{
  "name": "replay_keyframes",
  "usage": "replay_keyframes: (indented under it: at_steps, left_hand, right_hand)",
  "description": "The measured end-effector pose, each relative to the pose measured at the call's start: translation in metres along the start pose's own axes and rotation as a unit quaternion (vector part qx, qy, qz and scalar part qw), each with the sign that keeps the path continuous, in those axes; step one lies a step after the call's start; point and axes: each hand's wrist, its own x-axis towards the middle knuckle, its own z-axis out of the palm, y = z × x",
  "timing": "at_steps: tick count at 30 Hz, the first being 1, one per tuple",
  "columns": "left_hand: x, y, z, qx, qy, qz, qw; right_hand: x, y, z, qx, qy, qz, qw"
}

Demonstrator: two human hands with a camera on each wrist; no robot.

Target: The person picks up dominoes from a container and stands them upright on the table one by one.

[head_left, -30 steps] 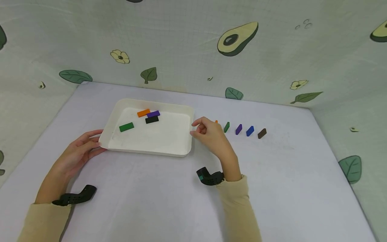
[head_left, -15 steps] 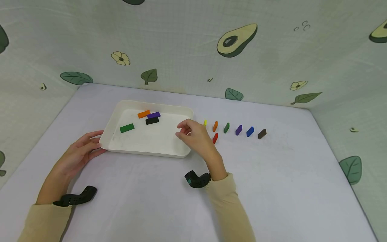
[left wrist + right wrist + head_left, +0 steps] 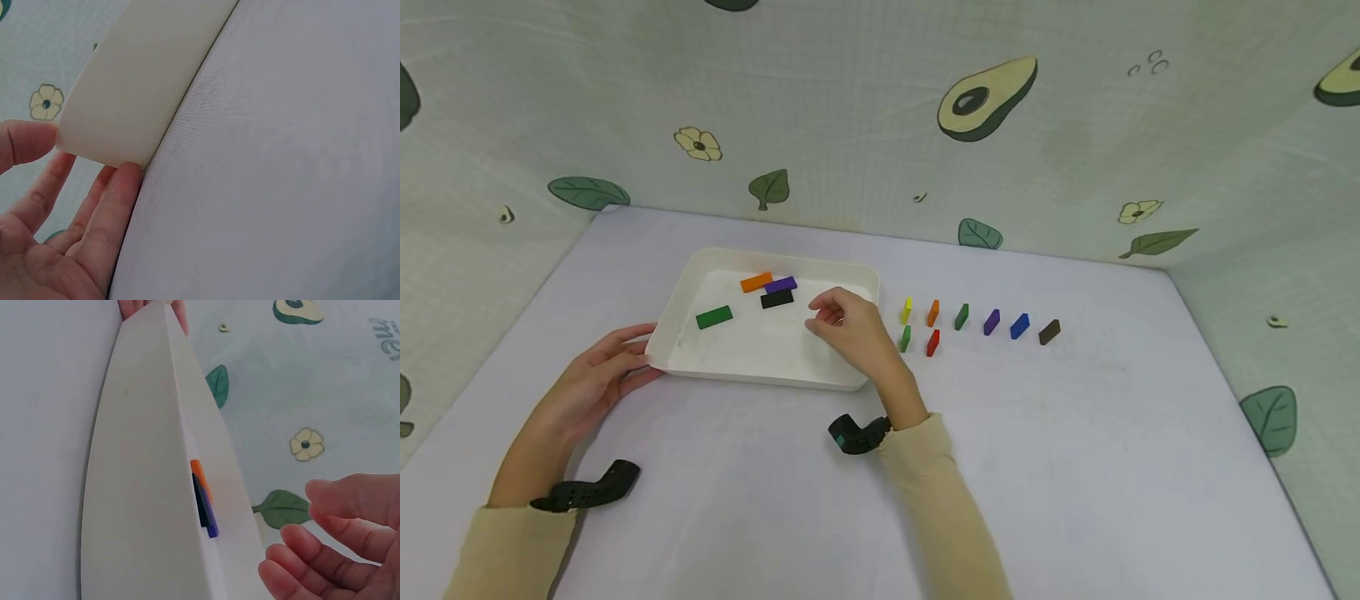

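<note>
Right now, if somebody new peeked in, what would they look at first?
Probably the big white tray, with four blocks lying in it, the left hand touching its left end and the right hand over its right side. Next, maybe the bright standing blocks on the table, right of the tray. The big avocado on the cloth behind might catch their eye too.
</note>
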Motion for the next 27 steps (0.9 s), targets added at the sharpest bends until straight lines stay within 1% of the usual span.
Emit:
replay_keyframes:
  at_steps: [8,11,15,20,27]
  left_hand:
    - [0.0,0.0,0.0,0.007,0.004,-0.001,1.0]
    - [0.0,0.0,0.001,0.007,0.006,-0.002,1.0]
    - [0.0,0.0,0.001,0.004,0.007,-0.002,1.0]
    - [0.0,0.0,0.001,0.001,0.008,-0.004,1.0]
    - [0.001,0.0,0.002,0.006,0.012,-0.006,0.9999]
  right_hand:
    - [0.017,-0.004,0.015,-0.002,0.001,0.001,1.0]
    - [0.022,-0.005,0.019,-0.011,-0.003,0.011,0.9999]
    - [0.031,-0.003,0.024,-0.017,-0.014,0.034,0.9992]
    - [0.042,-0.004,0.025,-0.025,-0.028,0.055,0.9978]
    - [0.062,-0.009,0.019,-0.061,-0.062,0.061,0.9943]
